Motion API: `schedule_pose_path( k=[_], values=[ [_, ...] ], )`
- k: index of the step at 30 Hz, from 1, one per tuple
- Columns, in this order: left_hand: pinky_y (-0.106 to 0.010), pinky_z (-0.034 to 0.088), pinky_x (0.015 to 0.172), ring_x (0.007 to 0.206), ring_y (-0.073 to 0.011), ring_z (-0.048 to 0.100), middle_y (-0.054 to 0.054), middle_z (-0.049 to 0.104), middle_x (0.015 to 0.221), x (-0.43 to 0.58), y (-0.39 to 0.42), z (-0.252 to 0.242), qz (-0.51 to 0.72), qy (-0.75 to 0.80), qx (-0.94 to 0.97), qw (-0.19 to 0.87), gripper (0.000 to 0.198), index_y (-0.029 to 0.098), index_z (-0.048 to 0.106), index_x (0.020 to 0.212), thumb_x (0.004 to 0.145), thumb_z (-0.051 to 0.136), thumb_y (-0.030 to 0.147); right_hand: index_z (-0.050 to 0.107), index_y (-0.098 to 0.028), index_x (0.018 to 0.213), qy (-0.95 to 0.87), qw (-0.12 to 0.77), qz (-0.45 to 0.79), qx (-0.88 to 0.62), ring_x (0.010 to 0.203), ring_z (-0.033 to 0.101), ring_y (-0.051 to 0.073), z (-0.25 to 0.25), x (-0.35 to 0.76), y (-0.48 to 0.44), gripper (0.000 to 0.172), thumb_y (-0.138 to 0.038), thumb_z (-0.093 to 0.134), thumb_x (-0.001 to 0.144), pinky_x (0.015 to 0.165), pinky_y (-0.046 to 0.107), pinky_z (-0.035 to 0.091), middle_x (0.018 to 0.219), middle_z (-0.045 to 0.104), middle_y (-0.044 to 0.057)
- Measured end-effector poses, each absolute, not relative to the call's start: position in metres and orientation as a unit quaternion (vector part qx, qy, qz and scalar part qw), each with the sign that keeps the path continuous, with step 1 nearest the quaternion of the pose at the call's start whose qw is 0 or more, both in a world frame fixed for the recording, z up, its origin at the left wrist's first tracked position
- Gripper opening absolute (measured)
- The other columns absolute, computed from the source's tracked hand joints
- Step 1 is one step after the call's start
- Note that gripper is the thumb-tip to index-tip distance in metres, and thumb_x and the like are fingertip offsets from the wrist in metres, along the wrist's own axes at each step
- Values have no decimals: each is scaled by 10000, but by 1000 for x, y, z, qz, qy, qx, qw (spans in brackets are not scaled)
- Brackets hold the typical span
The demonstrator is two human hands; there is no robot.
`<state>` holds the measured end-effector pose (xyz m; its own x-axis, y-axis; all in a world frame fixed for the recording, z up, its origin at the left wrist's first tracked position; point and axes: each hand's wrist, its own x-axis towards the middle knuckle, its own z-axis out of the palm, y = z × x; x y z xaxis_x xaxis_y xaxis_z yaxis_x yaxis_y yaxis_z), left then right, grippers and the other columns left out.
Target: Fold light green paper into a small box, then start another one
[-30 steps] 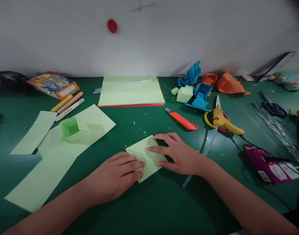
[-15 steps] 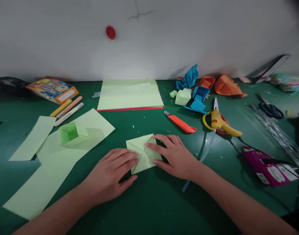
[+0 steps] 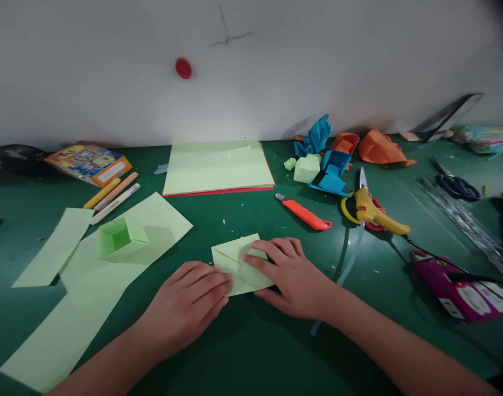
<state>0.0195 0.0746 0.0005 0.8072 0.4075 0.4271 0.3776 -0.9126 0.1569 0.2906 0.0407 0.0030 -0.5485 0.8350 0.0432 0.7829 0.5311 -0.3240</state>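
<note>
A pale green square of folded paper [image 3: 245, 275] lies on the green table in front of me, with crease lines meeting near its middle. My left hand [image 3: 195, 297] is at its left corner, fingers together on top and thumb drawn in close, pinching the edge. From the right, my right hand [image 3: 286, 275] lies over the paper with fingers spread, the tips resting on its upper right part and the thumb by its lower edge. To the left, a small open green paper box [image 3: 117, 239] sits on a larger green sheet [image 3: 164, 223].
A stack of green sheets [image 3: 218, 168] lies by the wall. An orange box cutter [image 3: 307, 214], a yellow glue gun [image 3: 369, 209] and a purple power strip [image 3: 453, 286] are on the right. Crumpled blue paper [image 3: 317, 135] stands behind; several markers [image 3: 115, 192] lie left.
My left fingers have closed in at the paper's left corner, the thumb drawing up to them. My right hand stays on the paper. The whole view has shifted slightly downward.
</note>
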Motion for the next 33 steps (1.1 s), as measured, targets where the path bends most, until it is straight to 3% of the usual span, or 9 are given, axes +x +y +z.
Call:
schedule_pose_path(
  k=[6, 10, 16, 25, 30, 33],
  values=[
    [-372, 485, 954, 1012, -188, 700, -35, 782, 1112, 12, 75, 0, 245, 216, 939, 104, 237, 208, 698, 1169, 1007, 536, 148, 543, -221, 1466, -883, 95, 123, -443, 1221, 462, 319, 2, 285, 41, 500, -243, 572, 967, 1033, 517, 337, 1498, 552, 98],
    [-417, 491, 982, 1141, -248, 664, -73, 736, 1244, 8, 77, 4, 200, 201, 947, 152, 318, 221, 652, 1271, 974, 600, 322, 560, -224, 1452, -885, 102, 122, -437, 1216, 476, 303, 1, 287, 42, 502, -188, 562, 952, 1019, 486, 363, 1495, 558, 87],
    [-395, 483, 995, 1115, -214, 678, -43, 748, 1235, 15, 75, 1, 206, 202, 950, 118, 282, 230, 668, 1256, 992, 573, 193, 566, -242, 1452, -885, 99, 120, -439, 1208, 490, 296, 2, 289, 41, 468, -237, 569, 984, 1025, 475, 369, 1480, 574, 86],
    [-423, 479, 1027, 1087, -219, 691, -33, 760, 1200, 15, 74, -2, 220, 197, 953, 62, 275, 258, 709, 1225, 982, 607, 178, 538, -198, 1478, -893, 83, 97, -432, 1202, 485, 317, 4, 288, 38, 467, -328, 539, 1030, 1019, 492, 382, 1480, 565, 103],
    [-401, 521, 975, 1055, -205, 697, -43, 764, 1164, 12, 75, -3, 254, 209, 941, 74, 255, 234, 726, 1168, 986, 580, 134, 598, -274, 1411, -894, 129, 106, -415, 1169, 513, 305, 1, 289, 38, 375, -374, 502, 1062, 976, 493, 384, 1432, 603, 87],
    [-378, 529, 1027, 988, -165, 722, -34, 779, 1094, 11, 77, -4, 264, 220, 932, 112, 234, 210, 730, 1122, 985, 567, 114, 686, -251, 1265, -888, 194, 112, -402, 1048, 560, 261, -1, 291, 38, 289, -332, 485, 1073, 894, 443, 397, 1251, 693, 91]
  ],
)
